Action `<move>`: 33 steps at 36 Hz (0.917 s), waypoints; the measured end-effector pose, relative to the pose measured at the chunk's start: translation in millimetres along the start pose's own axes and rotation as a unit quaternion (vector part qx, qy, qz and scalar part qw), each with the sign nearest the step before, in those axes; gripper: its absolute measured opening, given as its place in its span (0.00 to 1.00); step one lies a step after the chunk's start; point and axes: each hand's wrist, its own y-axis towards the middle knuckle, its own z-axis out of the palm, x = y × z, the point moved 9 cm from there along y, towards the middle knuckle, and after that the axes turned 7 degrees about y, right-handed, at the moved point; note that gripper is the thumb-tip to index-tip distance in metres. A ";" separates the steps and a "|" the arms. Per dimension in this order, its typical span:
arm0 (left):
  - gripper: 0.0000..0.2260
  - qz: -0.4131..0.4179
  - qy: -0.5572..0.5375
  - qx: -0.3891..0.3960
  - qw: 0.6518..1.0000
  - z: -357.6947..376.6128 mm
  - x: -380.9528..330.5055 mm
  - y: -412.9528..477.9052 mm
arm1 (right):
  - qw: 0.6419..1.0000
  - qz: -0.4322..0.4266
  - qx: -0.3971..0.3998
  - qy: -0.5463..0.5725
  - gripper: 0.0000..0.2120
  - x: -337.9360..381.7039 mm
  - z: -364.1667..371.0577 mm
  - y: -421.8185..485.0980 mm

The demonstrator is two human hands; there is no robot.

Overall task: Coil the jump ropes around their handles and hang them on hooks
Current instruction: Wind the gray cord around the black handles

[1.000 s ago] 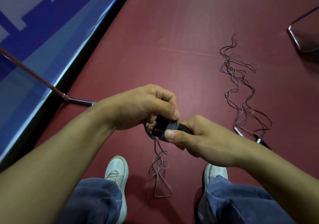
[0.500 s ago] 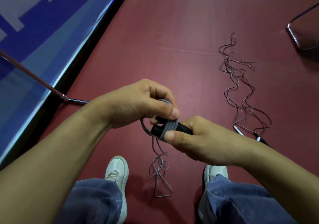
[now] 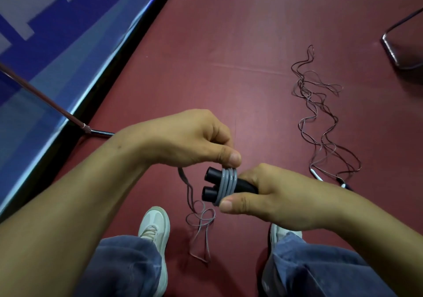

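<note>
Two black handles lie side by side near the centre of the view, butt ends pointing toward nine o'clock, with about four turns of grey rope bound round both. The right hand clamps the handles from three o'clock, its thumb laid along the lower edge against the coil. The left hand, at eleven o'clock of the bundle, pinches the rope between thumb and fingers just above the coil. The slack tail drops toward six o'clock and pools on the red floor between the shoes. To wind well, I judge each new turn should be pulled snug and laid beside its neighbour, the right thumb pinning it, and the tail fed free of kinks. A tangle of other ropes lies at two o'clock, well apart.
</note>
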 end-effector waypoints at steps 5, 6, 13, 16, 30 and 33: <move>0.11 -0.005 0.170 -0.012 0.985 4.5 -1.0 0.4 | 0.994 0.014 -0.019 -0.110 0.29 -6.1 1.4 0.1; 0.11 -0.005 0.200 -0.017 0.980 4.7 -1.6 0.7 | 0.993 0.014 -0.024 -0.114 0.28 -6.3 1.5 0.1; 0.13 0.046 0.135 -0.089 0.986 -11.4 -8.8 -1.3 | 0.998 0.009 -0.007 0.056 0.19 -7.7 3.6 2.8; 0.06 0.041 0.033 -0.071 0.996 -10.3 -5.3 -2.6 | 0.988 0.011 0.018 0.152 0.20 -6.0 9.2 0.7; 0.09 0.055 -0.442 -0.018 0.895 16.1 -8.6 -7.4 | 0.927 -0.036 0.029 0.373 0.20 10.3 -5.6 -10.9; 0.18 0.074 -0.462 0.000 0.884 17.2 -12.7 -8.8 | 0.910 -0.052 0.029 0.411 0.23 10.0 -10.4 -14.0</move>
